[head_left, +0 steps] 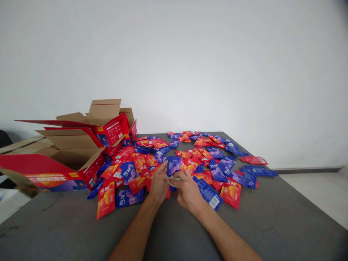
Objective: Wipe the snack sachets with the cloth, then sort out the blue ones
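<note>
Just above the near middle of the table, my left hand (159, 184) is closed on a blue pouch (173, 165) with a purple fruit print, its printed face toward me. My right hand (188, 190) meets it at the pouch's lower edge, fingers bent and pinched together. A small pale item (175, 179) shows between the two hands; I cannot make out what it is. Around and behind them lie heaps of loose pouches, red ones (106, 199) with orange fruit and blue ones (208, 194), some overlapping.
Open red cardboard boxes (89, 174) with raised brown flaps stand on the left. Pouches spread along the right side, and a red one (254, 160) lies at the table's right edge. A white wall (190, 72) rises behind the dark table (258, 224).
</note>
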The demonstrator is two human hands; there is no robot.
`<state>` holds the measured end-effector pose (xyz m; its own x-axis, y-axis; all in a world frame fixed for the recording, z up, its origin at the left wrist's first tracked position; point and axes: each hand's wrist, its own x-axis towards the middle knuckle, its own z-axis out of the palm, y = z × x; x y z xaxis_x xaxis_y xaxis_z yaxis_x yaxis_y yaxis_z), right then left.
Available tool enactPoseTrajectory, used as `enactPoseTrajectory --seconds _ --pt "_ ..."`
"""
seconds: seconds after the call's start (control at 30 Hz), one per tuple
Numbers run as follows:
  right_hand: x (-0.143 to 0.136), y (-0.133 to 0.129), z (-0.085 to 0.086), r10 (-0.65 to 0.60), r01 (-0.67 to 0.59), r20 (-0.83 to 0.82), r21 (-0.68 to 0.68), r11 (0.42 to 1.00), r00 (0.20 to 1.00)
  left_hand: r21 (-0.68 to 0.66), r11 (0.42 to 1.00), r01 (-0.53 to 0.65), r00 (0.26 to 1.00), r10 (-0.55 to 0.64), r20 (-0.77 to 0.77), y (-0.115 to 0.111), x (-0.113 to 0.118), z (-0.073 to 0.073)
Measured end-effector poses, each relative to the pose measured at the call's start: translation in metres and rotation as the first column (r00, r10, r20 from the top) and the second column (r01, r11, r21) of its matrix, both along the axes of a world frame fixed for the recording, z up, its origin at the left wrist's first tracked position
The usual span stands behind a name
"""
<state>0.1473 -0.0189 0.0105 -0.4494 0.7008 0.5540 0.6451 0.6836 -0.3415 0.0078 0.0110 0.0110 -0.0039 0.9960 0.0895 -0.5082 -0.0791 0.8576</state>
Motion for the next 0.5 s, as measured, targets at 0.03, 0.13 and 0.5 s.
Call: enactPoseTrajectory --seconds 0.03,0.13,0.5 --pt "0.001 0.001 -0.001 0.014 -0.014 -0.019 -0.009 1.0 1.0 -0.048 0.998 -0.038 0.999 0.04 0.024 0.001 0.001 0.0" --pt "0.009 0.009 0.001 -0.01 0.01 -0.191 0.0 1.0 0.981 -0.161 0.969 -0.188 0.981 0.194 0.019 0.004 0.003 -0.002" --pt "-0.004 0.004 0.001 0.047 -0.063 -0.469 -0.018 0.998 0.882 -0.215 0.974 -0.067 0.993 0.087 0.082 0.001 0.003 -0.004"
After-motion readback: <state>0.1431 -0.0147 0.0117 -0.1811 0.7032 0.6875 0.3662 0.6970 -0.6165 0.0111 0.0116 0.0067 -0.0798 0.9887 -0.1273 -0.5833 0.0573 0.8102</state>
